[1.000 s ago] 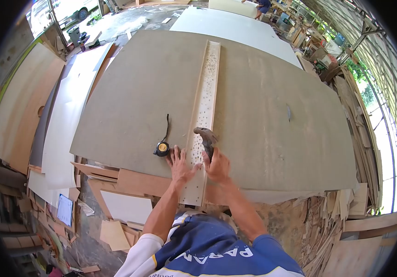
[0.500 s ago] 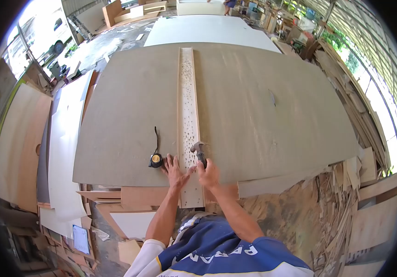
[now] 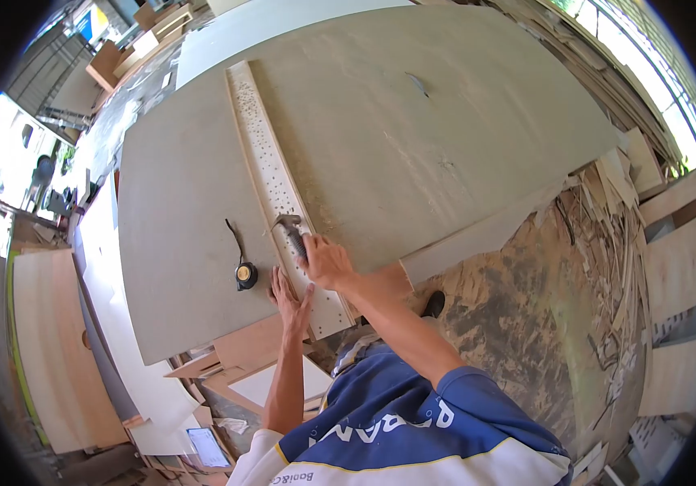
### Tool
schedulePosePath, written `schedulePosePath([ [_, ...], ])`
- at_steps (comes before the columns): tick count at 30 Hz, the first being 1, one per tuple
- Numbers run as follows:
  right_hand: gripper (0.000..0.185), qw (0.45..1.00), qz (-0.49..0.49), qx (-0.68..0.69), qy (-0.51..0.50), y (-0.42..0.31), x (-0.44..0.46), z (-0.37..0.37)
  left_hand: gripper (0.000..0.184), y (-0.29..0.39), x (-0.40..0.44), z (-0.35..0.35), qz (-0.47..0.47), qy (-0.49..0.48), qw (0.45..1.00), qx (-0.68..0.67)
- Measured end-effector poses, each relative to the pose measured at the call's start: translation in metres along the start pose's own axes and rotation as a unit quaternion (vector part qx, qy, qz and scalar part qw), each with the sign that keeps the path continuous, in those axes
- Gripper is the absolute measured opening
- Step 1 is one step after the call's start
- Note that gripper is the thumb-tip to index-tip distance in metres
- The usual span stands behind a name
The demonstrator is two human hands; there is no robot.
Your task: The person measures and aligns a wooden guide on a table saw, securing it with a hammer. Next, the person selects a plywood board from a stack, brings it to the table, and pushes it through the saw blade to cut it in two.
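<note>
A claw hammer [image 3: 289,227] is gripped by its dark handle in my right hand [image 3: 327,263]. Its head lies over the long, narrow light board [image 3: 267,154], which has raised wooden edges and many dark spots along its face. Near the board's close end rests my left hand [image 3: 287,301], open, its fingers stretched along the left edge and its thumb over the face. Whether a nail sits by the thumb is too small to tell. Left of that hand, a black and yellow tape measure [image 3: 246,275] with a dark strap lies on the large grey sheet [image 3: 178,211].
A small slim tool [image 3: 417,83] lies farther off on the grey sheet. Scrap wood strips [image 3: 619,194] are heaped at the right. Leaning panels [image 3: 64,340] stand on the left. A dark shoe [image 3: 434,304] shows on the dirt floor below the sheet's near edge.
The camera view has turned and shifted, so the board now slants. My right hand has carried the hammer leftward, from the board's right edge to over it. My left hand stays at the near end.
</note>
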State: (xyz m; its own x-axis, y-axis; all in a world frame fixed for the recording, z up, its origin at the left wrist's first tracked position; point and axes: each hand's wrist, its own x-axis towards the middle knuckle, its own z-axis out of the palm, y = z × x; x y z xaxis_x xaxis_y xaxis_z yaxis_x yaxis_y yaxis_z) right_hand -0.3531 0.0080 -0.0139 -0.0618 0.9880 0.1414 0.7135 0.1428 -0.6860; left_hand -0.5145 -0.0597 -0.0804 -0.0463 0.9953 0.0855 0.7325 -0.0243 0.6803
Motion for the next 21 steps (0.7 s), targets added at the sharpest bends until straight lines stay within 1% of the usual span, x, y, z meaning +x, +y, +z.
schedulePosePath([
  [1, 0.036, 0.999, -0.036, -0.016, -0.023, -0.001, -0.007, 0.004, 0.088, -0.003, -0.002, 0.000, 0.019, 0.005, 1.000, -0.003],
  [2, 0.035, 0.996, -0.072, -0.032, -0.047, 0.000, -0.012, 0.007, 0.088, -0.006, -0.006, 0.000, 0.023, 0.000, 1.000, -0.001],
  [3, 0.034, 0.991, -0.062, -0.013, -0.119, -0.001, -0.016, 0.001, 0.083, -0.006, -0.009, -0.003, 0.023, -0.002, 0.999, -0.022],
  [4, 0.034, 0.991, -0.058, -0.011, -0.118, 0.001, -0.021, -0.004, 0.079, -0.005, -0.012, -0.005, 0.022, -0.003, 0.999, -0.045],
  [5, 0.031, 0.989, -0.071, 0.053, -0.120, 0.004, -0.029, -0.009, 0.079, -0.004, -0.016, -0.008, 0.023, -0.007, 0.999, -0.042],
  [6, 0.029, 0.982, -0.085, 0.117, -0.123, 0.008, -0.039, -0.014, 0.075, -0.005, -0.020, -0.010, 0.031, -0.010, 0.999, -0.032],
  [7, 0.024, 0.977, -0.100, 0.165, -0.085, 0.017, -0.049, -0.021, 0.071, -0.006, -0.024, -0.012, 0.039, -0.011, 0.999, -0.022],
  [8, 0.020, 0.969, -0.116, 0.214, -0.047, 0.027, -0.062, -0.029, 0.071, -0.006, -0.030, -0.014, 0.040, -0.012, 0.999, -0.019],
  [10, 0.013, 0.972, -0.064, 0.225, 0.000, 0.053, -0.095, -0.048, 0.067, -0.007, -0.042, -0.018, 0.037, -0.037, 0.998, 0.034],
  [12, 0.013, 0.977, -0.012, 0.197, 0.086, 0.088, -0.131, -0.070, 0.066, -0.002, -0.053, -0.023, 0.034, -0.040, 0.997, 0.056],
  [14, 0.016, 0.978, 0.117, 0.152, 0.077, 0.130, -0.177, -0.096, 0.065, 0.002, -0.066, -0.022, 0.034, -0.039, 0.996, 0.074],
  [16, 0.019, 0.953, 0.210, 0.158, 0.147, 0.190, -0.233, -0.098, 0.065, 0.005, -0.075, -0.017, 0.000, -0.028, 0.998, 0.060],
  [17, 0.019, 0.949, 0.240, 0.098, 0.181, 0.215, -0.263, -0.105, 0.067, 0.006, -0.078, -0.015, -0.012, -0.029, 0.996, 0.082],
  [18, 0.020, 0.938, 0.269, 0.039, 0.215, 0.238, -0.293, -0.111, 0.067, 0.010, -0.081, -0.011, -0.003, -0.024, 0.997, 0.080],
  [20, 0.020, 0.877, 0.373, 0.072, 0.295, 0.279, -0.359, -0.116, 0.070, 0.023, -0.089, -0.004, -0.080, 0.030, 0.995, 0.053],
  [21, 0.021, 0.848, 0.421, 0.065, 0.316, 0.294, -0.393, -0.120, 0.071, 0.029, -0.091, 0.002, -0.093, 0.052, 0.993, 0.056],
])
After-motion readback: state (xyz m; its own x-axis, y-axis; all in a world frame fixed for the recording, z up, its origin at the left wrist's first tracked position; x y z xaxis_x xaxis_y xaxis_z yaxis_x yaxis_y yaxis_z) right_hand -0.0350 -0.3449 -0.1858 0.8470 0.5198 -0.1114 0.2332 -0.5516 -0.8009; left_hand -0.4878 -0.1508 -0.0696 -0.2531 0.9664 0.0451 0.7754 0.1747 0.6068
